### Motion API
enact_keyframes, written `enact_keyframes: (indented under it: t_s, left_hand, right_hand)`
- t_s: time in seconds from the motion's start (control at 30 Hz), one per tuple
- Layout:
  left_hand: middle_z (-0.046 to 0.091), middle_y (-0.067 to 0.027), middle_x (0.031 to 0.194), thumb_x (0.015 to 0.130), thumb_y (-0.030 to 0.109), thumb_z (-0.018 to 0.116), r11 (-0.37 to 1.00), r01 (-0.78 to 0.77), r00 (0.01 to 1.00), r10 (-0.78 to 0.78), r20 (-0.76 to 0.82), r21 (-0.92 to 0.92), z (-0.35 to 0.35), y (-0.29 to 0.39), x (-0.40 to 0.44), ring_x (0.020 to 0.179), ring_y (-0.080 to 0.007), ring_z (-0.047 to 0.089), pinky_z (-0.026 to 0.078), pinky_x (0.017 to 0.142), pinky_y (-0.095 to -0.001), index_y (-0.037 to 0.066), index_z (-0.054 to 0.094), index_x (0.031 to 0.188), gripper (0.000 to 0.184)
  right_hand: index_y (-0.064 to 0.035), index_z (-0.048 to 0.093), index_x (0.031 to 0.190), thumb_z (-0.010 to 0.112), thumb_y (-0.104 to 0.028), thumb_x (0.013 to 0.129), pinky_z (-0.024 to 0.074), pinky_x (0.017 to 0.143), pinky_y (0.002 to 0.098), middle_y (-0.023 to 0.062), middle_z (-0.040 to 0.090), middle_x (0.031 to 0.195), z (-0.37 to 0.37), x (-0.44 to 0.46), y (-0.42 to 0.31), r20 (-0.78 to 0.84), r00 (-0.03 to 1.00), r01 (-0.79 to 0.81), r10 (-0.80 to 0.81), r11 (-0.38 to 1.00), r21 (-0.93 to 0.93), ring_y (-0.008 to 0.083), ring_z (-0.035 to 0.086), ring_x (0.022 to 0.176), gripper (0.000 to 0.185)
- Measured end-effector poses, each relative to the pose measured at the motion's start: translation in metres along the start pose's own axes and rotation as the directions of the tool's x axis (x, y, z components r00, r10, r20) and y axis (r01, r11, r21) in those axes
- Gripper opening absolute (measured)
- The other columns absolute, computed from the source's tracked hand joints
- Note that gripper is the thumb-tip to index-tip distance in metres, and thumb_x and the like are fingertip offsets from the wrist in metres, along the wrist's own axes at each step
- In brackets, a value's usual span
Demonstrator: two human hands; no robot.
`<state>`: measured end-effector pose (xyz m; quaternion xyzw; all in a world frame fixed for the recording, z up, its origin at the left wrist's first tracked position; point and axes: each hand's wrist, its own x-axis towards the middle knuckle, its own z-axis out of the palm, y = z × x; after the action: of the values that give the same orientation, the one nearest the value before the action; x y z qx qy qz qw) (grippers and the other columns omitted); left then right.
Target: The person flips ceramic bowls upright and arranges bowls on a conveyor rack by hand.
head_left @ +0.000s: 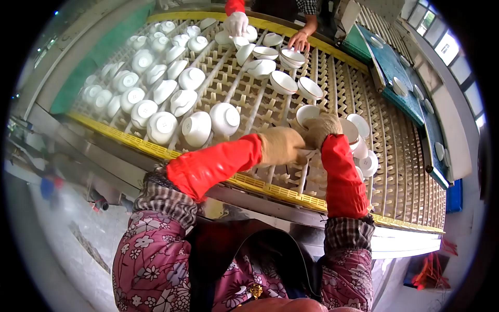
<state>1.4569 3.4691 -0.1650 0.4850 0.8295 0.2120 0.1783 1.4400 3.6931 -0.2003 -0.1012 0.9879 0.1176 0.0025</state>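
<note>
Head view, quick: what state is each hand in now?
Left hand: fingers toward the right hand; grip cannot be told.
Right hand: at a white bowl, fingers mostly hidden; grip cannot be told.

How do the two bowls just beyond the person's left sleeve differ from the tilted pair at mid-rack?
The sleeve-side bowls turn their bases toward the camera; the mid-rack bowls turn their openings. The mid-rack bowls show thin dark rims; the sleeve-side bowls show none. All are white.
</note>
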Motion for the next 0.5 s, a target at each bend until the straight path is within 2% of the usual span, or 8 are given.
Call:
enact_keyframes:
  t_s: [0.03, 0.07, 0.17, 0.2, 0.33, 0.37, 0.43, 0.5]
  left_hand:
    - [0.079, -0.0048, 0.125, 0.100, 0.022, 0.073, 0.986, -0.046, 0.994, 0.030, -0.104, -0.158, 0.004, -0.022, -0.001, 0.125, -0.0266, 0.074, 0.061, 0.109, -0.0384, 0.021, 0.085, 0.119, 0.022]
    - [0.078, -0.0034, 0.131, 0.105, 0.024, 0.074, 0.786, -0.401, 0.766, 0.569, -0.298, 0.470, -0.015, -0.030, -0.004, 0.127, -0.0255, 0.074, 0.061, 0.111, -0.0400, 0.024, 0.083, 0.125, 0.021]
    - [0.078, -0.0050, 0.131, 0.072, 0.042, 0.104, 0.873, -0.221, 0.773, 0.429, -0.467, 0.435, -0.054, -0.087, -0.013, 0.123, -0.0280, 0.075, 0.062, 0.111, -0.0408, 0.021, 0.079, 0.129, 0.065]
    - [0.077, -0.0073, 0.136, 0.069, 0.040, 0.106, 0.962, -0.032, 0.883, 0.155, -0.443, 0.273, -0.090, -0.074, -0.040, 0.129, -0.0298, 0.074, 0.060, 0.115, -0.0419, 0.019, 0.074, 0.140, 0.080]
    - [0.079, -0.0219, 0.133, 0.098, 0.040, 0.081, 0.933, 0.345, 0.684, -0.177, -0.707, 0.100, -0.113, -0.188, -0.089, 0.117, -0.0438, 0.077, 0.062, 0.100, -0.0490, 0.015, 0.070, 0.147, 0.055]
    - [0.079, -0.0210, 0.135, 0.104, 0.050, 0.074, 0.723, 0.596, 0.535, -0.682, -0.498, -0.349, -0.130, -0.178, -0.097, 0.120, -0.0436, 0.076, 0.058, 0.106, -0.0490, 0.013, 0.070, 0.144, 0.054]
    - [0.078, -0.0240, 0.136, 0.108, 0.057, 0.068, 0.548, 0.823, 0.487, -0.541, -0.686, 0.152, -0.115, -0.155, -0.113, 0.122, -0.0425, 0.075, 0.053, 0.110, -0.0487, 0.006, 0.075, 0.135, 0.059]
    - [0.080, -0.0234, 0.128, 0.104, 0.056, 0.074, 0.538, 0.770, 0.604, -0.439, -0.665, 0.344, -0.091, -0.179, -0.124, 0.119, -0.0419, 0.075, 0.052, 0.110, -0.0498, 0.005, 0.077, 0.126, 0.055]
  right_hand:
    - [-0.0156, 0.088, 0.108, 0.076, -0.050, 0.090, 0.0607, 0.099, 0.0515, 0.0168, 0.085, 0.105, -0.003, 0.001, 0.000, 0.010, 1.000, 0.014, -0.015, 1.000, 0.012, 0.0389, 0.079, 0.109, 0.041]
    - [-0.0145, 0.090, 0.114, 0.072, -0.038, 0.093, 0.0534, 0.113, 0.0519, 0.0174, 0.086, 0.111, 0.009, 0.010, 0.002, 0.042, 0.999, -0.002, 0.003, 1.000, -0.011, 0.0387, 0.080, 0.110, 0.036]
    - [-0.0143, 0.089, 0.115, 0.067, -0.038, 0.099, 0.0522, 0.114, 0.0526, 0.0204, 0.085, 0.112, 0.011, -0.002, -0.004, -0.098, 0.995, 0.025, -0.022, 0.999, 0.032, 0.0369, 0.081, 0.111, 0.036]
    - [-0.0110, 0.089, 0.114, 0.067, -0.042, 0.102, 0.0577, 0.107, 0.0510, 0.0232, 0.084, 0.111, -0.004, -0.004, -0.008, -0.021, 1.000, -0.014, 0.017, 0.992, 0.128, 0.0369, 0.081, 0.112, 0.040]
    - [-0.0056, 0.085, 0.122, 0.074, -0.042, 0.099, 0.0621, 0.094, 0.0485, 0.0235, 0.083, 0.110, -0.024, -0.007, -0.015, 0.165, 0.959, -0.240, 0.232, 0.346, 0.907, 0.0411, 0.079, 0.104, 0.044]
    - [-0.0056, 0.083, 0.123, 0.075, -0.038, 0.099, 0.0620, 0.094, 0.0482, 0.0236, 0.082, 0.111, -0.022, -0.001, -0.019, 0.004, 0.976, -0.047, 0.217, 0.193, 0.980, 0.0413, 0.079, 0.104, 0.042]
    - [-0.0059, 0.080, 0.125, 0.075, -0.031, 0.099, 0.0624, 0.093, 0.0475, 0.0233, 0.081, 0.113, -0.014, 0.024, -0.033, -0.252, 0.935, 0.274, 0.251, -0.056, 0.960, 0.0407, 0.079, 0.103, 0.037]
    - [-0.0067, 0.078, 0.125, 0.075, -0.024, 0.100, 0.0640, 0.091, 0.0466, 0.0216, 0.080, 0.116, -0.004, 0.068, -0.044, -0.380, 0.881, 0.432, 0.283, -0.153, 0.889, 0.0385, 0.079, 0.106, 0.031]
